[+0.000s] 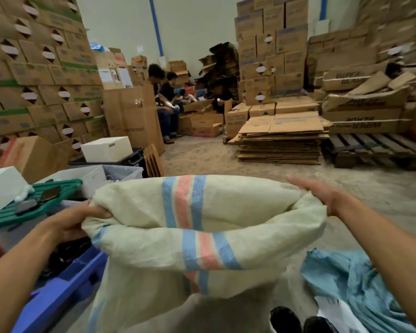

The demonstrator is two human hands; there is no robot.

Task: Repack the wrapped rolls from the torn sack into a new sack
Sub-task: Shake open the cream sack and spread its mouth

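Sack point(202, 248) fills the near centre of the view — a pale woven one with blue and pink stripes running down its middle, its mouth held wide and its rim rolled outward. The left hand point(82, 219) is clamped on the left edge of the rim, fingers curled over the cloth. The right hand point(322, 195) grips the far right edge of the rim with its fingers stretched along the fabric. Nothing can be made out inside the sack from this angle. To the near right a crumpled blue sack point(360, 284) lies on the concrete floor point(226, 159), with two dark rounded objects point(298, 320) just beside it at the bottom edge; what they are cannot be told. To the near left stands a blue plastic crate point(65, 289), and beyond it a green crate point(22, 207) with small dark items on top. Further off, a pile of flattened cardboard point(281, 140) sits on the floor, stacked cartons point(41, 68) line the left wall, and several people point(168, 97) sit among open boxes at the far side.
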